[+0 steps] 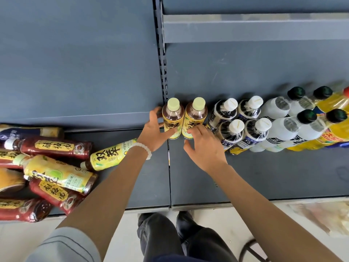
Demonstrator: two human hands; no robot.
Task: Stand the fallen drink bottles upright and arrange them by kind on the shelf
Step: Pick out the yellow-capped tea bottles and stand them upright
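Presently, 2 yellow-label tea bottles with pale green caps stand upright side by side at the back of the dark grey shelf, beside the slotted upright post. The left hand curls its fingers round the left tea bottle; a white bead bracelet sits on that wrist. The right hand has relaxed, spread fingers, its fingertips touching the lower label of the right tea bottle — not gripping it.

To the right of that pair stand 4 white-capped bottles with dark labels in 2 rows, then 4 black-capped clear bottles, then orange drink bottles at the shelf's right edge — all upright.

Toward the left edge of the shelf lies a heap of fallen bottles: dark red plum-drink bottles and yellow-label tea bottles, lying across one another. 1 more fallen yellow tea bottle lies partly under the left forearm, cap toward the heap.
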